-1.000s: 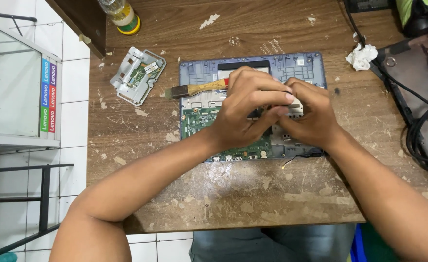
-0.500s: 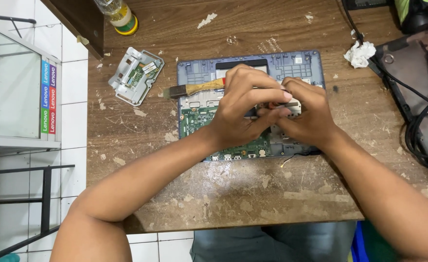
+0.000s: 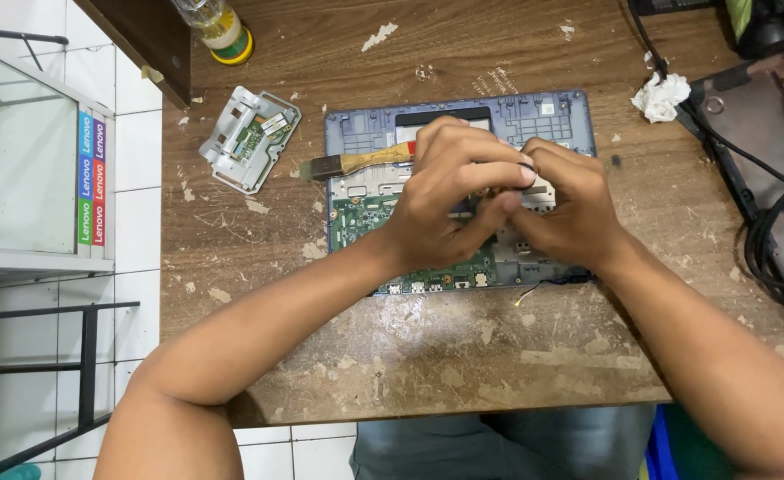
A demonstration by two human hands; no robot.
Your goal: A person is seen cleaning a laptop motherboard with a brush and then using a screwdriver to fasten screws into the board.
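Opened laptop base is lying flat mid-table, bottom cover off, green circuit board showing on its left half, port row along the near edge. Both hands are meeting over its centre. Left hand is curling over the board, fingers bent and closed around a paintbrush with a wooden handle; the dark bristles are poking out to the left, past the laptop's edge. Right hand is pressing in beside it, fingertips pinched tight on a small pale part at the laptop's middle, possibly a metal piece, too hidden by fingers to name. The two hands are touching at the fingertips.

Left of the laptop, well apart, a grey metal bracket with a small board is lying tilted. A crumpled white tissue is sitting near the laptop's far right corner. Black cables are looping at the right edge. A bottle with a yellow base is standing at the far left. Worn wooden table is flecked with pale scraps.
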